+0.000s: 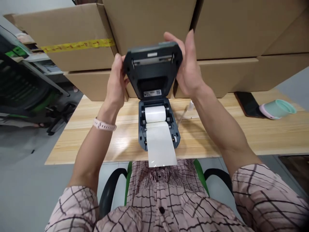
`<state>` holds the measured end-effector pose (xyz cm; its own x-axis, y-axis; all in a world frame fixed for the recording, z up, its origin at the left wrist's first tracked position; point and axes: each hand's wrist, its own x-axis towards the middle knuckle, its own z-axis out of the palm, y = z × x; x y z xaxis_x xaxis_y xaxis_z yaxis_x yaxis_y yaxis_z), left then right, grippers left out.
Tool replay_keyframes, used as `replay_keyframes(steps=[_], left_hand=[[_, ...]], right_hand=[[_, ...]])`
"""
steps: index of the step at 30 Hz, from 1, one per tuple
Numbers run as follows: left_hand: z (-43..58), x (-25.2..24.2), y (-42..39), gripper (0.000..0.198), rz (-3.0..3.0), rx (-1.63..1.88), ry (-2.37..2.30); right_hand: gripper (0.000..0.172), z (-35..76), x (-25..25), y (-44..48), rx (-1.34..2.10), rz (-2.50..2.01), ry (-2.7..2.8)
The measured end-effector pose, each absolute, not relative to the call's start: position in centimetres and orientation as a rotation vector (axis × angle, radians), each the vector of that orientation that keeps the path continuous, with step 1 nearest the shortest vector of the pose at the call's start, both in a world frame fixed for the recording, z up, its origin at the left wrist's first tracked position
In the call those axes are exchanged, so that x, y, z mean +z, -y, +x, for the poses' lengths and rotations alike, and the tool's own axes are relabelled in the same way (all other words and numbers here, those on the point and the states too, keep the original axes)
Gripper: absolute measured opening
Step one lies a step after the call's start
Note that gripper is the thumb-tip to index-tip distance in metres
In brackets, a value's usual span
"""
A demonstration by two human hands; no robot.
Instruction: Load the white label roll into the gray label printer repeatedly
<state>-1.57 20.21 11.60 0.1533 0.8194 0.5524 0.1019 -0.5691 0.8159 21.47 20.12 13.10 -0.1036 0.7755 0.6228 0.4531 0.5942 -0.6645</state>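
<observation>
A dark label printer (142,137) rests on the wooden table, its lid (154,69) tilted up. Inside sits a white label roll (155,114), and a strip of its label paper (160,145) runs out over the front of the printer past the table edge. My left hand (116,82) grips the lid's left side, fingers partly hidden behind it. On the other side my right hand (189,66) lies against the lid's right edge, thumb and fingers spread apart, some fingers behind the lid.
Cardboard boxes (149,19) are stacked along the table's back. A dark phone (248,103) and a mint-green cup (277,109) lie on the wooden table (96,141) to the right. A thin cable with a white end (191,105) is beside the printer. An office chair (26,83) stands left.
</observation>
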Motion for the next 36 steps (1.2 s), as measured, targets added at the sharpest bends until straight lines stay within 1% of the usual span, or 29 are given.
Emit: replay_keyframes(steps=[2, 4, 7, 8, 9, 11, 15, 18, 20, 25, 27, 32, 36], left_hand=[[-1.7, 10.6, -15.8, 0.057, 1.806, 1.480, -0.816], [-1.6, 9.1, -11.0, 0.047, 1.907, 1.505, -0.826], [-1.1, 5.7, -5.2, 0.038, 2.167, 1.406, -0.853], [-0.9, 4.3, -3.9, 0.039, 2.252, 1.383, -0.872], [-0.6, 3.0, -2.9, 0.044, 2.314, 1.366, -0.912], [-0.3, 0.6, -1.8, 0.050, 2.365, 1.454, -0.974], [0.1, -2.3, -1.7, 0.046, 2.318, 1.517, -1.066], [0.2, -2.9, -2.0, 0.050, 2.258, 1.517, -1.072], [0.4, -3.0, -2.2, 0.052, 2.237, 1.543, -1.053], [1.2, -3.2, -2.5, 0.051, 2.159, 1.680, -1.039], [1.5, -3.1, -2.4, 0.054, 2.118, 1.696, -1.076], [1.8, -2.7, -1.9, 0.050, 2.128, 1.763, -1.094], [2.1, -2.7, -2.8, 0.044, 2.176, 1.949, -1.059]], right_hand=[[0.103, 22.0, 11.3, -16.5, 0.540, -0.948, 1.784], [0.090, 23.0, 8.9, -12.5, 0.586, -0.842, 1.824], [0.074, 23.8, 5.4, -7.4, 0.543, -0.805, 1.979], [0.069, 23.8, 4.5, -6.2, 0.513, -0.819, 2.014], [0.063, 23.5, 3.6, -5.3, 0.481, -0.837, 2.019], [0.052, 22.6, 2.1, -4.1, 0.421, -0.883, 1.958], [0.044, 20.8, 0.2, -3.3, 0.401, -0.991, 1.767], [0.045, 20.3, -0.7, -3.3, 0.463, -1.009, 1.706], [0.049, 20.2, -1.2, -3.5, 0.498, -0.998, 1.672], [0.076, 19.7, -2.6, -4.5, 0.627, -0.992, 1.546], [0.082, 19.6, -2.9, -4.7, 0.683, -0.967, 1.520], [0.080, 19.5, -2.7, -4.5, 0.698, -0.949, 1.469], [0.074, 19.2, -2.5, -4.1, 0.792, -0.887, 1.352]])
